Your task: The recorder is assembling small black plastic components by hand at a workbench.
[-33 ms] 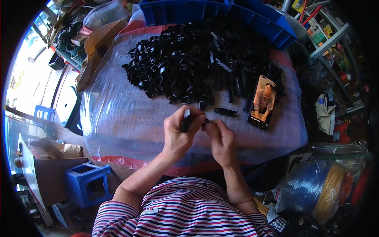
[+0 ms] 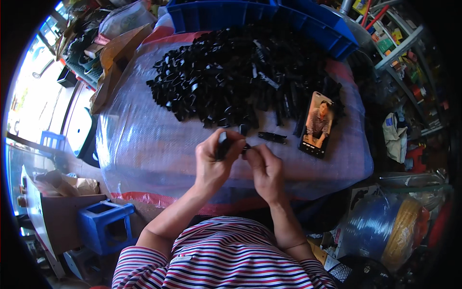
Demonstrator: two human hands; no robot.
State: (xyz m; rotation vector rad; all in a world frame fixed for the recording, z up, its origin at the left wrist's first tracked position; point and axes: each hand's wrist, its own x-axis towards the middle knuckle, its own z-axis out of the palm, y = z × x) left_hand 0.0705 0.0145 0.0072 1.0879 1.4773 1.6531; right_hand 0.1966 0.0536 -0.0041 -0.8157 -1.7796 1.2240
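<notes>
Head view: can see a black piece (image 2: 223,146) clamped in the left hand (image 2: 211,154), over the near half of the surface (image 2: 154,159); can also see a small dark part (image 2: 246,148) between both hands, pinched at the fingertips of the right hand (image 2: 267,168); cannot tell, with fingers in the way, whether joined to the black piece or separate; hands close together, thumbs inward.

Just beyond the left fingertips, a short black bit (image 2: 243,129); right of that, a lone black strip (image 2: 273,137), lying flat and apart from the rest; farther off, a broad heap of black pieces (image 2: 202,84), tangled and glossy; at the heap's right edge, a phone (image 2: 316,126), with a person on the screen.

Behind the heap, two blue trays (image 2: 219,17); under everything, a pale woven sheet with red bands; nearest, a striped shirt (image 2: 236,255); off left, a blue stool (image 2: 107,226) on the floor; off right, a plastic-wrapped blue and yellow roll (image 2: 373,224), below a crowded shelf (image 2: 404,48).
</notes>
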